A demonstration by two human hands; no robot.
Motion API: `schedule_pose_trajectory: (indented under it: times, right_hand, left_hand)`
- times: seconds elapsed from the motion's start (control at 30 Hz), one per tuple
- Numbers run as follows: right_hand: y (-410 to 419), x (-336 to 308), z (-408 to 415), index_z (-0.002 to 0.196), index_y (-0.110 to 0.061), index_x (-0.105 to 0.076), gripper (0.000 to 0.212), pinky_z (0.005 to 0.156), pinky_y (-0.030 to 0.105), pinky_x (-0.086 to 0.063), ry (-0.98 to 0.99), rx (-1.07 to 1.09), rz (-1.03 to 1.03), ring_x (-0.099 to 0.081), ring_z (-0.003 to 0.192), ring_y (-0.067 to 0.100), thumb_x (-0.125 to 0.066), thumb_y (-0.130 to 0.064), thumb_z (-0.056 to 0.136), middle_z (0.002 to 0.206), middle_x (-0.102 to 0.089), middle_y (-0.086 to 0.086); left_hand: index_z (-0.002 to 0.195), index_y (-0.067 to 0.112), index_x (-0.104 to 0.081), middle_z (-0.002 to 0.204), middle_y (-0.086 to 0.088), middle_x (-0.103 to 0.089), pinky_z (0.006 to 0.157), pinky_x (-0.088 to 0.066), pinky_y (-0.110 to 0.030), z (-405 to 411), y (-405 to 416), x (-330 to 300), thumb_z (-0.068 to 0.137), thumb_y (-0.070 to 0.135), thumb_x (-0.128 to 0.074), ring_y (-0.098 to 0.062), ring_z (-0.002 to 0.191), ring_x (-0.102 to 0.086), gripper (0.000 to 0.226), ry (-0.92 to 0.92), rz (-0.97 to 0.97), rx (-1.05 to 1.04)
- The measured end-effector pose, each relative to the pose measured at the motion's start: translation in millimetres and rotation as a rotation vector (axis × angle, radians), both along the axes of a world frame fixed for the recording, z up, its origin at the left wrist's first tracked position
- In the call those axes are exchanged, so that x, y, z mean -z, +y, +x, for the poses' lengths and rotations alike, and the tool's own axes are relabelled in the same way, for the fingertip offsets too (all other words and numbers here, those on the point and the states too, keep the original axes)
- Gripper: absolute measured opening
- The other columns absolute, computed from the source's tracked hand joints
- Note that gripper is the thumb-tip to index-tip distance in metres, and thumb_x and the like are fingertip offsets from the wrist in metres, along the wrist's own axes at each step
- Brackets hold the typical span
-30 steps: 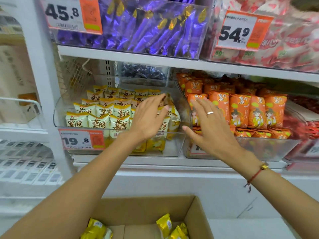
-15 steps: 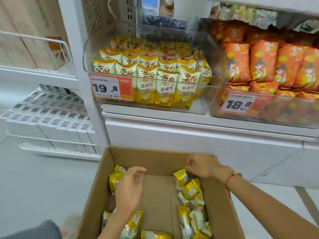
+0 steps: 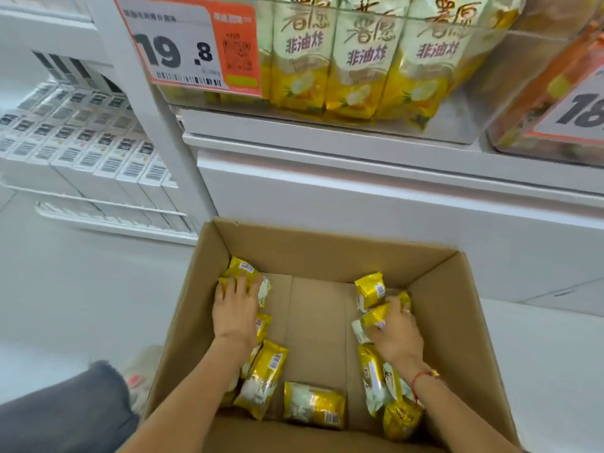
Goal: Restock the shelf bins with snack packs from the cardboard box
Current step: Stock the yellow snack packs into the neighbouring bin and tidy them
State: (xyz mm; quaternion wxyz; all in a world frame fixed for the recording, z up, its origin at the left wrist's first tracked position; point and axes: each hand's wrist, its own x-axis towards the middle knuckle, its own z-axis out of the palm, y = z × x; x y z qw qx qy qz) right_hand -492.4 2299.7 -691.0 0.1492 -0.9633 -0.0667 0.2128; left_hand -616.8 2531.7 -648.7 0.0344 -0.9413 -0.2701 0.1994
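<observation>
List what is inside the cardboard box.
The cardboard box holds loose yellow snack packs along both sides, its floor bare in the middle. The left hand rests on packs and the right hand grips one; anything beneath them is hidden.

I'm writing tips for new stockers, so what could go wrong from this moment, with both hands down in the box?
1. The right hand curls round several yellow packs at once; one may slip out on the lift to the bin.
2. The left hand lies flat on a pack in the corner of the cardboard box, perhaps crushing it.
3. The pack lying at the near wall is easily overlooked.
</observation>
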Motion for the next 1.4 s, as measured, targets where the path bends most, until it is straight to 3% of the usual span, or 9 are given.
schedule_pose_trajectory:
  times: [0.23, 0.37, 0.47, 0.63, 0.77, 0.97, 1.1, 1.3, 1.4]
  right_hand:
    - [5, -2, 9, 0.073, -0.005, -0.063, 0.047, 0.072, 0.042, -0.055, 0.293, 0.013, 0.149, -0.067, 0.071, 0.022, -0.080, -0.048, 0.062, 0.074, -0.071, 0.010]
    - [17, -47, 15, 0.119, -0.015, -0.055, 0.051, 0.082, 0.032, -0.053, 0.463, 0.068, 0.325, -0.061, 0.105, 0.019, -0.079, -0.030, 0.076, 0.116, -0.061, 0.001]
    - [25, -101, 22, 0.111, -0.018, -0.053, 0.038, 0.073, 0.030, -0.057, 0.637, 0.099, 0.524, -0.063, 0.088, 0.011, -0.075, -0.014, 0.081, 0.106, -0.061, 0.001]
    - [24, -193, 36, 0.105, -0.014, -0.063, 0.032, 0.078, 0.024, -0.056, 0.594, -0.094, 0.640, -0.068, 0.096, 0.012, -0.077, -0.007, 0.077, 0.103, -0.072, 0.003]
    - [16, -262, 33, 0.109, -0.012, -0.063, 0.043, 0.085, 0.027, -0.054, 0.308, -0.188, 0.807, -0.067, 0.095, 0.015, -0.079, 0.000, 0.072, 0.104, -0.071, 0.004]
    - [-6, -332, 10, 0.109, -0.032, -0.062, 0.050, 0.081, 0.010, -0.045, -0.697, -0.690, 0.897, -0.055, 0.115, 0.001, -0.074, -0.002, 0.072, 0.124, -0.058, -0.012]
    - [0, -343, 2, 0.115, -0.036, -0.053, 0.062, 0.088, 0.014, -0.046, -0.943, -0.804, 0.907, -0.050, 0.124, 0.007, -0.073, 0.000, 0.069, 0.133, -0.050, -0.009]
    - [11, -359, -11, 0.104, -0.045, -0.062, 0.042, 0.094, 0.021, -0.046, -0.398, -0.501, 1.176, -0.046, 0.126, -0.001, -0.068, -0.066, 0.069, 0.130, -0.051, -0.025]
    - [14, -364, -7, 0.098, -0.043, -0.067, 0.026, 0.102, 0.037, -0.045, -0.220, -0.315, 1.218, -0.049, 0.122, -0.003, -0.055, -0.062, 0.084, 0.122, -0.057, -0.029]
  left_hand:
    - [0.133, 0.026, -0.047, 0.131, 0.000, -0.047, 0.098, -0.034, -0.032, 7, 5, -7, 0.090, 0.044, -0.059, -0.023, 0.121, -0.043, 0.048, 0.019, 0.007, 0.085]
    - [0.122, 0.029, -0.057, 0.119, 0.002, -0.058, 0.082, -0.044, -0.030, 6, -4, -29, 0.079, 0.063, -0.062, -0.021, 0.105, -0.058, 0.055, -0.379, -0.560, -0.336]
    - [0.112, 0.025, -0.059, 0.104, -0.002, -0.066, 0.080, -0.057, -0.041, 7, -15, -56, 0.067, 0.065, -0.073, -0.018, 0.085, -0.064, 0.062, -0.616, -1.223, -0.786]
    - [0.116, 0.024, -0.064, 0.117, -0.002, -0.069, 0.083, -0.056, -0.033, 4, -23, -113, 0.067, 0.045, -0.078, -0.017, 0.101, -0.066, 0.054, -0.645, -1.692, -0.815]
    - [0.106, 0.013, -0.072, 0.113, -0.001, -0.071, 0.086, -0.055, -0.040, 9, -36, -175, 0.075, 0.016, -0.072, -0.012, 0.103, -0.063, 0.031, -0.868, -1.897, -0.822]
    - [0.116, 0.026, -0.062, 0.109, 0.004, -0.072, 0.090, -0.051, -0.041, 13, -47, -253, 0.068, 0.039, -0.069, -0.020, 0.099, -0.070, 0.050, -1.102, -1.883, -0.636]
    - [0.120, 0.025, -0.063, 0.110, -0.007, -0.072, 0.099, -0.046, -0.044, 22, -63, -289, 0.079, 0.040, -0.063, -0.023, 0.102, -0.069, 0.043, -1.092, -1.990, -0.542]
    - [0.127, 0.027, -0.055, 0.110, -0.007, -0.072, 0.081, -0.059, -0.037, 42, -75, -313, 0.082, 0.032, -0.066, -0.023, 0.097, -0.071, 0.047, -1.176, -2.127, -0.584]
    - [0.126, 0.025, -0.056, 0.109, -0.008, -0.072, 0.089, -0.054, -0.039, 51, -74, -316, 0.083, 0.028, -0.065, -0.024, 0.097, -0.071, 0.044, -1.180, -2.082, -0.529]
